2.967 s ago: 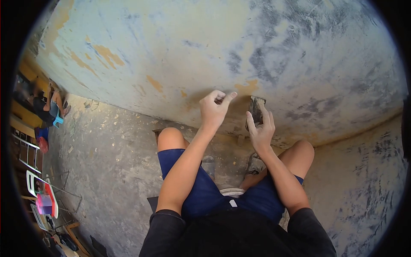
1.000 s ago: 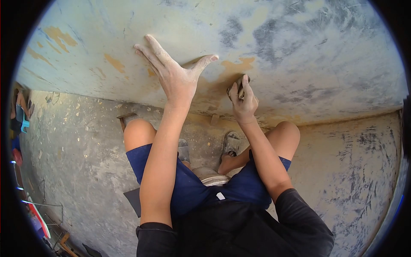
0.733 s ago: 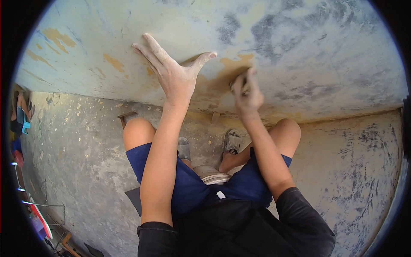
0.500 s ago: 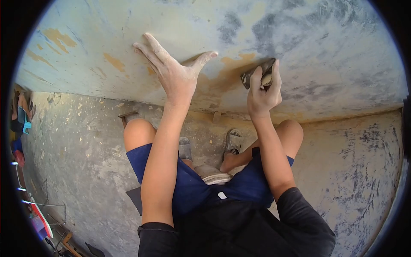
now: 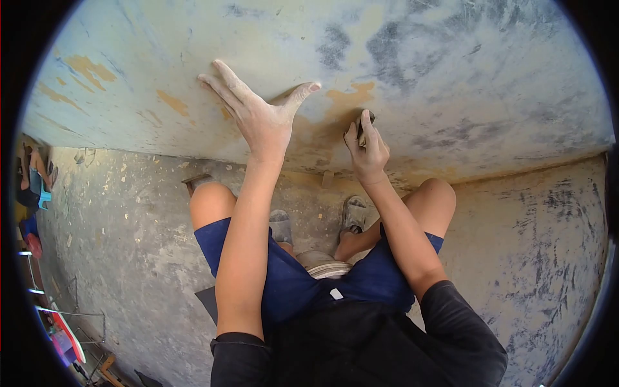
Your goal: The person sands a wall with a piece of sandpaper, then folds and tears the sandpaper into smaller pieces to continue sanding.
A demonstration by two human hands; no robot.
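Spread flat on the pale, patchy upright surface (image 5: 258, 39), my left hand (image 5: 261, 119) is open, thumb and fingers apart, coated in whitish dust. To its right my right hand (image 5: 369, 149), also dusty, grips a dark piece of sandpaper (image 5: 367, 120) folded round a pale core. The sandpaper is against the surface, just below an orange-brown patch (image 5: 351, 92). Much of it is hidden by my fingers, and it shows almost edge-on.
My knees are near the surface, and my sandalled feet (image 5: 353, 213) rest on a grey, speckled floor (image 5: 135, 226). A round, pale seat or bucket (image 5: 322, 263) is between my legs. At far left are another person's legs (image 5: 39, 169), a blue stool (image 5: 44, 197) and metal-framed items.
My right hand has moved left and slightly down across the surface with the sandpaper, which has turned more edge-on. My left hand stays at the same place on the surface.
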